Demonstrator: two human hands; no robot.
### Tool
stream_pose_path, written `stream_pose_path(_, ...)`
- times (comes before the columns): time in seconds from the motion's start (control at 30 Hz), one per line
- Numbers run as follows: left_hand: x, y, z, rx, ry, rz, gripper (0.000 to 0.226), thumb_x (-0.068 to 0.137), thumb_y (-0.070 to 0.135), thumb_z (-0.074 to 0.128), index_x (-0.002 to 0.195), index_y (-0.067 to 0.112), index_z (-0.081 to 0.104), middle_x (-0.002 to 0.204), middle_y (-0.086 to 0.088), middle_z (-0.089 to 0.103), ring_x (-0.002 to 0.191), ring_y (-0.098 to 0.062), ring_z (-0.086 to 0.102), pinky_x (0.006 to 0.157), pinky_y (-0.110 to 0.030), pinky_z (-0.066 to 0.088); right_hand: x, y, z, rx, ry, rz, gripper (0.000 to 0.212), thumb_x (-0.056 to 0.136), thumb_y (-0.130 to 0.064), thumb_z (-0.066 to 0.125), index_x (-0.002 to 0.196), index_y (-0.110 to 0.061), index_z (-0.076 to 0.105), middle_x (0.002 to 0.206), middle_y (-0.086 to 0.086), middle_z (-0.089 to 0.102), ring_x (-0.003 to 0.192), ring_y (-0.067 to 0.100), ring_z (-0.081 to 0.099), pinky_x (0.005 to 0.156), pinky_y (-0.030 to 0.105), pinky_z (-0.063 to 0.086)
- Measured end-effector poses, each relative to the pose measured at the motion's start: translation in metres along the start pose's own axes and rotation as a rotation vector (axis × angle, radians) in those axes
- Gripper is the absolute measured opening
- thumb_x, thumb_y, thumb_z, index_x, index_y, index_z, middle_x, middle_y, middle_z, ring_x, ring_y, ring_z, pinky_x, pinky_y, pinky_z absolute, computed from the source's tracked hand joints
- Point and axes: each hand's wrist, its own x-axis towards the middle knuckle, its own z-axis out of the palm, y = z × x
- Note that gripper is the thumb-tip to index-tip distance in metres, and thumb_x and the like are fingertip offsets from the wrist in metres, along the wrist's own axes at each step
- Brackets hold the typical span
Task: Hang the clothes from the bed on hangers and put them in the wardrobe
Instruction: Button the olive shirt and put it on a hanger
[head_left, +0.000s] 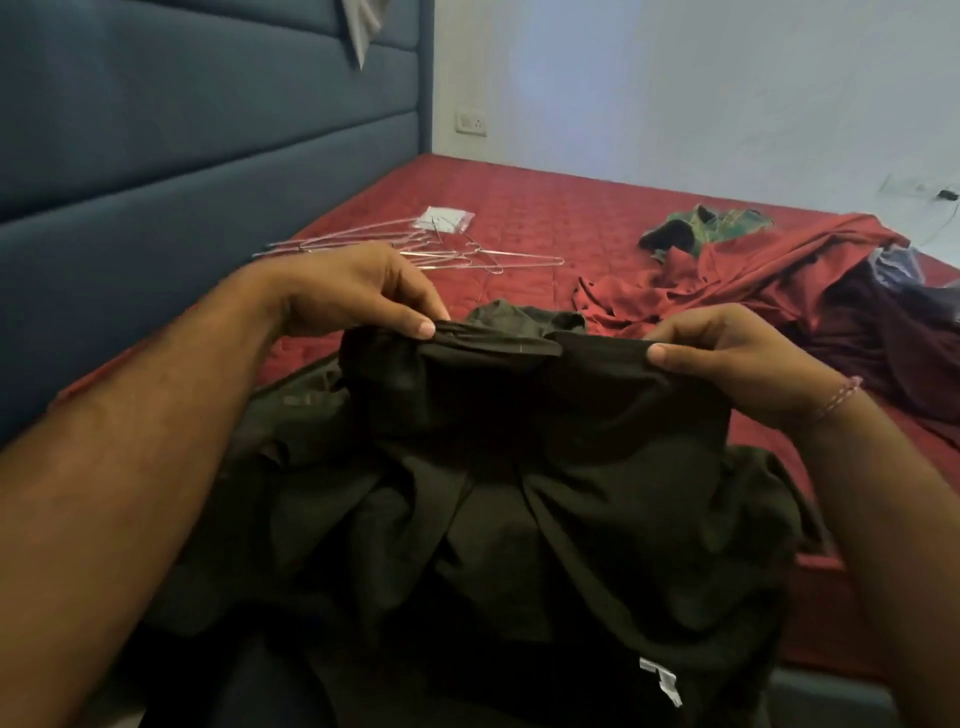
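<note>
Dark olive garment (498, 467) at frame centre, top edge held taut, running left-right between left hand (363, 291) and right hand (727, 353), both pinching it. Wire hangers (415, 252) lie beyond left hand, upper left, nearer it. Garment type unclear; wardrobe not visible.

left hand (358, 291) and right hand (727, 353) each pinch the top edge of a dark shirt (519, 493), held up over the red bed (545, 218). wire hangers (457, 257) lie behind the left hand. clothes pile (805, 291) on the bed's right, headboard (182, 130) left.
</note>
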Motion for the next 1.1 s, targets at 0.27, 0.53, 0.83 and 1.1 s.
stream_pose_path(0.27, 0.085, 0.007, -0.029, 0.605, 0.54, -0.085, 0.014, 0.085, 0.025, 0.083, 0.096, 0.025, 0.075, 0.099, 0.002, 0.073, 0.095, -0.019, 0.07, 0.087, -0.037, 0.055, 0.095, -0.024, -0.035, -0.717, 0.428, 0.16, 0.026, 0.085, -0.033, 0.082, 0.069, -0.015, 0.072, 0.07, -0.002, 0.071, 0.072, 0.016, 0.069, 0.072, 0.029, 0.051)
stream_pose_path(0.53, 0.082, -0.019, 0.034, 0.889, 0.99, 0.056, 0.025, 0.082, 0.029, 0.083, 0.089, 0.022, 0.06, 0.095, 0.001, 0.058, 0.091, -0.024, 0.057, 0.067, -0.038, 0.049, 0.089, 0.017, 0.022, -0.543, 0.666, 0.191, 0.032, 0.082, -0.037, 0.082, 0.063, -0.015, 0.071, 0.06, -0.008, 0.067, 0.063, 0.01, 0.064, 0.066, 0.025, 0.043)
stream_pose_path(0.83, -0.008, -0.086, 0.102, 0.83, 0.677, -0.133, 0.021, 0.088, 0.052, 0.075, 0.093, 0.032, 0.08, 0.088, 0.01, 0.066, 0.088, -0.017, 0.056, 0.076, -0.038, 0.053, 0.004, 0.101, 0.102, -0.009, 0.474, 0.189, 0.019, 0.088, -0.015, 0.08, 0.072, -0.007, 0.073, 0.069, 0.004, 0.073, 0.063, 0.007, 0.06, 0.066, 0.027, 0.049)
stream_pose_path(1.1, -0.025, -0.085, 0.084, 0.719, 0.321, -0.179, 0.007, 0.088, 0.038, 0.08, 0.094, 0.041, 0.079, 0.1, 0.021, 0.064, 0.103, -0.008, 0.057, 0.092, -0.037, 0.051, -0.008, 0.097, 0.096, -0.037, 0.281, 0.141, 0.013, 0.088, -0.012, 0.08, 0.076, -0.013, 0.077, 0.079, 0.007, 0.077, 0.073, 0.011, 0.067, 0.074, 0.028, 0.054)
